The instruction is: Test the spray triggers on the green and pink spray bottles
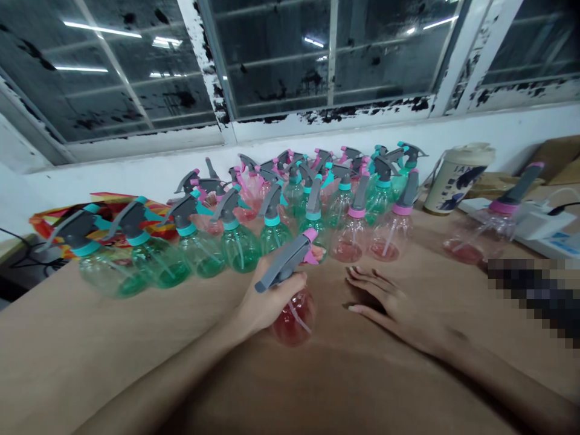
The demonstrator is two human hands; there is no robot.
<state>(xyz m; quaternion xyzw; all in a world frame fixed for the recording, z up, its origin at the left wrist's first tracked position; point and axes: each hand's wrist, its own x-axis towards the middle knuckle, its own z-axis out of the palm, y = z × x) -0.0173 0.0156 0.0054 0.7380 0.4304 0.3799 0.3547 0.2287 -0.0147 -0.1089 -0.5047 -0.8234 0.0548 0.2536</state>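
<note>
- Pink-tinted clear plastic forms the round body of the spray bottle (292, 323) in the left grip (272, 296), near the middle of the desk (203, 362); whether its base touches the desk I cannot tell.
- Left grip: closed around the bottle's neck, beneath the grey spray head (286, 260) with its pink nozzle.
- Right grip (385, 301): open and holding nothing, palm down, fingers spread on or just over the desk, near two pink spray bottles (348, 244).
- Handling, as a judgement: light, thin-walled, smooth enough to slip if wet, likely to flex when squeezed but unlikely to shatter; the spray head looks stiffer.
- Best hold: the narrow neck under the spray head, clear of the pink trigger (311, 258); the round belly gives less purchase.
- Writing: no label shows on the held bottle. The white tumbler (460, 181) bears large letters beginning "IA", the next unclear, with dark marks below too small to read. Print on the red-and-yellow bag (156, 237) cannot be made out.
</note>
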